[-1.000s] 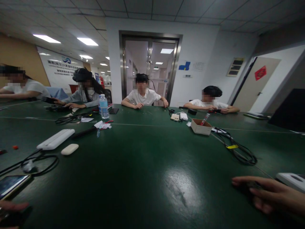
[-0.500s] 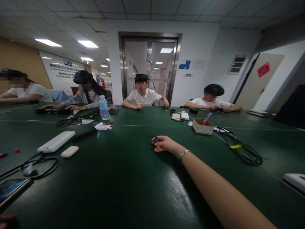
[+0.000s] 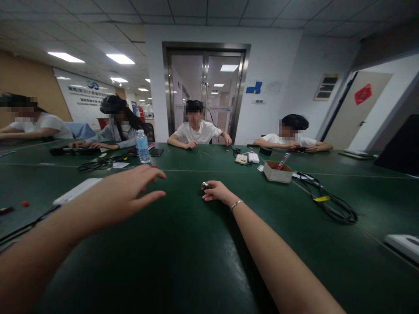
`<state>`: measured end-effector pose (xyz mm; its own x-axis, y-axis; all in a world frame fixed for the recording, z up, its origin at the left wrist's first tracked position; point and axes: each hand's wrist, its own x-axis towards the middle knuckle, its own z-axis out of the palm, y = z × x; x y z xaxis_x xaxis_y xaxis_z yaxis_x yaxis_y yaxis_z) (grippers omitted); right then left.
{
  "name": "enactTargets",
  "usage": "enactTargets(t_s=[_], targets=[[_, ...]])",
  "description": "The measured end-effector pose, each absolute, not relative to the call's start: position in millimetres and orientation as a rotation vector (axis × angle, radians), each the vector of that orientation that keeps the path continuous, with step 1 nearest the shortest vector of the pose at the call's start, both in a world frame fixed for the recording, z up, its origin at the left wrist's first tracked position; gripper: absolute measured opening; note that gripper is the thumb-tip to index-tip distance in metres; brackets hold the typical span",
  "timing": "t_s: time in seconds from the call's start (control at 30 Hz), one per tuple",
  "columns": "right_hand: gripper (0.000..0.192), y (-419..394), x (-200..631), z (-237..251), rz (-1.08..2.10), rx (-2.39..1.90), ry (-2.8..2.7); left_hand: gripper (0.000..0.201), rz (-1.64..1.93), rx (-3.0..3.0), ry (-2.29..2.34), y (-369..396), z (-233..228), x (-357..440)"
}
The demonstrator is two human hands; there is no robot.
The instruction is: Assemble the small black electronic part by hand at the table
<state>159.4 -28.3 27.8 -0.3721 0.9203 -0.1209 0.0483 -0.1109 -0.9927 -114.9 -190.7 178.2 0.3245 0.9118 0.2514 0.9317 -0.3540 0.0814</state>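
Observation:
My right hand [image 3: 216, 192] is over the middle of the green table [image 3: 170, 261], its fingers closed around a small shiny metal object [image 3: 205, 185]. Only the object's dark, silvery top shows, so its kind is unclear; the fingers cover the rest. To the left, my left hand [image 3: 137, 189] reaches forward above the table, holding nothing, with thumb and fingers apart and pointing toward the right hand. A gap separates the two hands. Behind the left hand stands a clear water bottle [image 3: 142, 147] with a blue label.
A small open box [image 3: 277, 174] and coiled black cable [image 3: 340, 211] lie to the right. A white power bank-like block [image 3: 77, 190] is partly hidden by my left forearm. Several people sit across the table, one person [image 3: 196, 131] straight ahead.
My left hand has come in from the lower left and now reaches over the table. My right hand has shifted slightly left and farther away, still holding the metal object, which is now tilted.

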Motion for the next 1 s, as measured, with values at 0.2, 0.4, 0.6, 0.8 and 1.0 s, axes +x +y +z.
enactTargets(t_s=[0.2,0.4,0.6,0.8,1.0], targets=[[0.021,-28.6,157.8,17.0,1.411,-1.094,-1.491,0.045,-0.572,-2.768,-1.594,-60.8,101.4,-9.9],[0.025,-30.5,154.6,18.6,1.338,-1.156,-1.54,0.042,-0.981,-2.727,-1.757,-21.3,21.1,10.7],[0.022,-33.2,152.7,22.5,1.324,-1.179,-1.54,0.036,-1.211,-2.762,-1.794,-27.4,18.4,-1.0],[0.025,-35.4,150.8,24.5,1.275,-1.226,-1.558,0.026,-1.499,-2.924,-1.638,-26.2,18.1,4.5],[0.024,-37.9,153.6,31.0,1.205,-1.364,-1.658,0.019,-1.641,-2.859,-1.694,-27.6,18.8,5.0]])
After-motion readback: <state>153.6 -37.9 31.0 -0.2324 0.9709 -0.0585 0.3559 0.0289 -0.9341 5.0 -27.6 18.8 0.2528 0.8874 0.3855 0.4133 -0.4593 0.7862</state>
